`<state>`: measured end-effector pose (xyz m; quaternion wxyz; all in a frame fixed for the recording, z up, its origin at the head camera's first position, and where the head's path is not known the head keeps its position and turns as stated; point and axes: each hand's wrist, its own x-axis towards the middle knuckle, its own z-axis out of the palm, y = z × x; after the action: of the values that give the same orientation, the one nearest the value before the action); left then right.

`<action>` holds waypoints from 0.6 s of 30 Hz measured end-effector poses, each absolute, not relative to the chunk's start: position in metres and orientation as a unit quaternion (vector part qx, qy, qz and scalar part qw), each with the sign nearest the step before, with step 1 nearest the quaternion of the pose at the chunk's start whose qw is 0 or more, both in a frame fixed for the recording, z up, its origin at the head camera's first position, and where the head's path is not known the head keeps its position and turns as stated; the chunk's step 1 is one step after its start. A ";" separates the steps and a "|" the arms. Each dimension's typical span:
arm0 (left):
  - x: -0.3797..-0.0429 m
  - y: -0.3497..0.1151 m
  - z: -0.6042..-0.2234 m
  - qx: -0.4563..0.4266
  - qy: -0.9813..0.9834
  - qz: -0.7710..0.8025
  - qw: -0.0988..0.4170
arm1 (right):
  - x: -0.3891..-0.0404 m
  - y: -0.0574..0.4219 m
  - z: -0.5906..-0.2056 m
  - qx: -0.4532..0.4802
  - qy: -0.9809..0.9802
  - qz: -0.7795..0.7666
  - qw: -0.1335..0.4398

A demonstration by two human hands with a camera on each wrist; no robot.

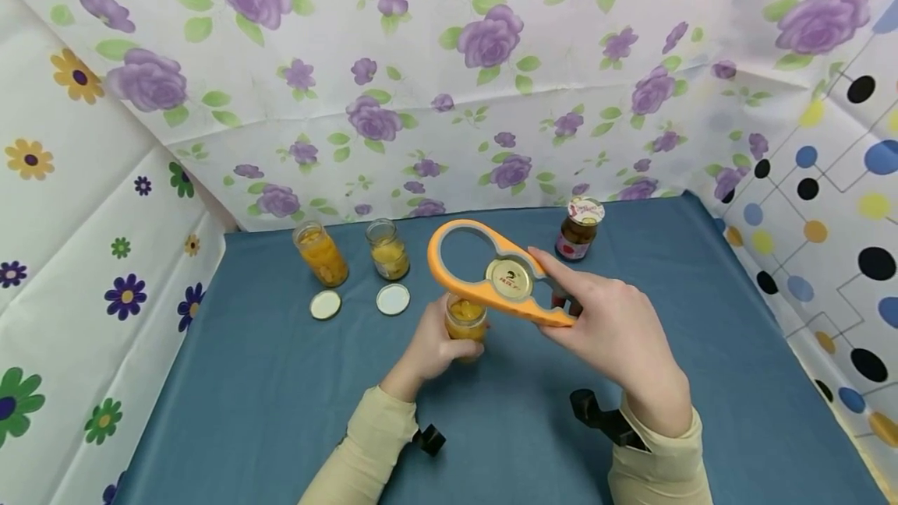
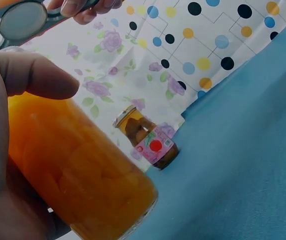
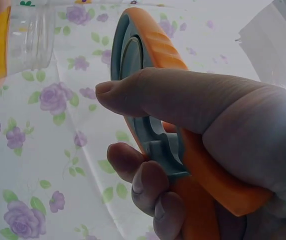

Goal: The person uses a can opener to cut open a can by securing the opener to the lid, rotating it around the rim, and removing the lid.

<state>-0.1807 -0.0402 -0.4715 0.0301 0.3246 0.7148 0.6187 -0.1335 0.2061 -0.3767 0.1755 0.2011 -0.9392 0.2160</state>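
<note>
My left hand (image 1: 433,341) grips a glass jar (image 1: 466,326) of orange-yellow fruit pieces, its mouth uncovered. In the left wrist view the jar (image 2: 83,170) fills the near side, thumb across its upper part. My right hand (image 1: 617,326) holds the handles of an orange and grey jar opener (image 1: 491,298), raised just above and to the right of the jar. A round gold lid (image 1: 510,279) sits in the smaller ring of the opener; the larger ring shows through. In the right wrist view, thumb and curled fingers wrap the opener (image 3: 198,165), apart from the jar's clear neck (image 3: 32,37).
Two uncovered jars stand back left, one of orange fruit (image 1: 323,257), one of paler yellow fruit (image 1: 390,256). Their side of the table has two lids lying flat, one smaller (image 1: 326,305), one larger (image 1: 393,299). A capped, pink-labelled jar (image 1: 577,236) stands back right. Patterned sheets wall three sides.
</note>
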 end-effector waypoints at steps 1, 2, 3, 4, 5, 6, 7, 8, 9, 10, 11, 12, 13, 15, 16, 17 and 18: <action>-0.185 -0.040 -0.478 0.315 0.716 0.622 0.026 | -0.134 0.207 -0.377 0.200 -0.939 0.217 0.178; -0.189 -0.039 -0.484 0.305 0.720 0.623 0.019 | -0.133 0.207 -0.377 0.199 -0.938 0.219 0.179; -0.194 -0.038 -0.490 0.296 0.724 0.623 0.012 | -0.133 0.208 -0.378 0.198 -0.938 0.219 0.181; -0.199 -0.038 -0.496 0.283 0.730 0.622 0.007 | -0.133 0.209 -0.378 0.198 -0.938 0.219 0.183; -0.204 -0.037 -0.502 0.267 0.737 0.620 0.003 | -0.132 0.209 -0.378 0.196 -0.938 0.219 0.184; -0.208 -0.036 -0.505 0.252 0.744 0.619 -0.002 | -0.132 0.210 -0.379 0.194 -0.938 0.220 0.184; -0.212 -0.035 -0.507 0.237 0.751 0.616 -0.007 | -0.132 0.210 -0.379 0.192 -0.939 0.220 0.184; -0.216 -0.034 -0.508 0.222 0.756 0.616 -0.010 | -0.132 0.211 -0.379 0.190 -0.939 0.219 0.184; -0.220 -0.033 -0.509 0.207 0.760 0.616 -0.012 | -0.132 0.212 -0.379 0.189 -0.939 0.218 0.185; -0.224 -0.031 -0.509 0.191 0.762 0.618 -0.013 | -0.132 0.212 -0.379 0.187 -0.940 0.218 0.186; -0.229 -0.029 -0.509 0.180 0.766 0.616 -0.017 | -0.132 0.213 -0.378 0.185 -0.940 0.218 0.187; -0.233 -0.028 -0.509 0.173 0.770 0.613 -0.022 | -0.133 0.214 -0.378 0.183 -0.940 0.218 0.189; -0.238 -0.026 -0.508 0.164 0.776 0.608 -0.028 | -0.133 0.215 -0.378 0.181 -0.940 0.218 0.191; -0.248 -0.023 -0.507 0.151 0.791 0.592 -0.041 | -0.134 0.217 -0.377 0.179 -0.940 0.217 0.195; -0.252 -0.022 -0.506 0.141 0.800 0.582 -0.046 | -0.134 0.217 -0.377 0.177 -0.940 0.217 0.196; -0.257 -0.020 -0.506 0.133 0.808 0.572 -0.053 | -0.134 0.218 -0.376 0.176 -0.940 0.217 0.198; -0.261 -0.019 -0.507 0.123 0.815 0.564 -0.058 | -0.135 0.219 -0.376 0.175 -0.940 0.217 0.198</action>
<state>-0.2615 -0.0190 -0.5066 -0.0581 0.1229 0.8147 0.5637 -0.1346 0.2186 -0.3762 0.1985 0.1750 -0.9397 0.2167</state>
